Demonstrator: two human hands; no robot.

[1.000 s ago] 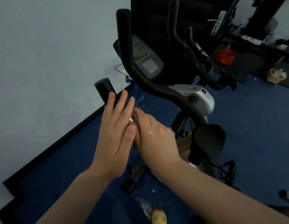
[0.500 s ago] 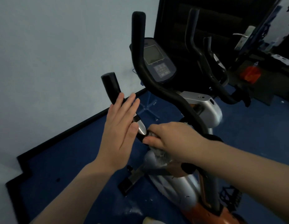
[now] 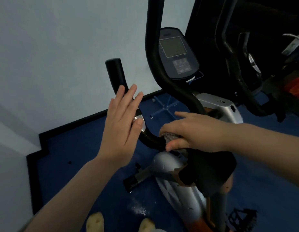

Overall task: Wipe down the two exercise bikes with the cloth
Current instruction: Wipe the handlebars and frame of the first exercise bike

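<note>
A silver and black exercise bike [image 3: 172, 174] stands in front of me, with a grey console [image 3: 176, 52] on top. Its black left handlebar [image 3: 117, 76] curves up beside the wall. My left hand [image 3: 122, 121] lies flat and open against that bar, over its silver sensor plate [image 3: 139, 122]. My right hand [image 3: 194, 133] grips a grey cloth [image 3: 170, 137] pressed onto the lower bend of the same bar. A second bike [image 3: 245, 64] shows dark behind, on the right.
A pale wall [image 3: 53, 56] with a black skirting strip runs close on the left. The floor is blue [image 3: 88, 164], with a whitish wet patch [image 3: 140, 210] near the bike's base. Yellow slippers [image 3: 95, 221] show at the bottom edge. The black saddle [image 3: 210, 168] sits under my right forearm.
My right hand with the cloth has slid down the handlebar, away from my left hand, toward the bar's lower bend. The left hand stays flat on the bar. The view has tilted.
</note>
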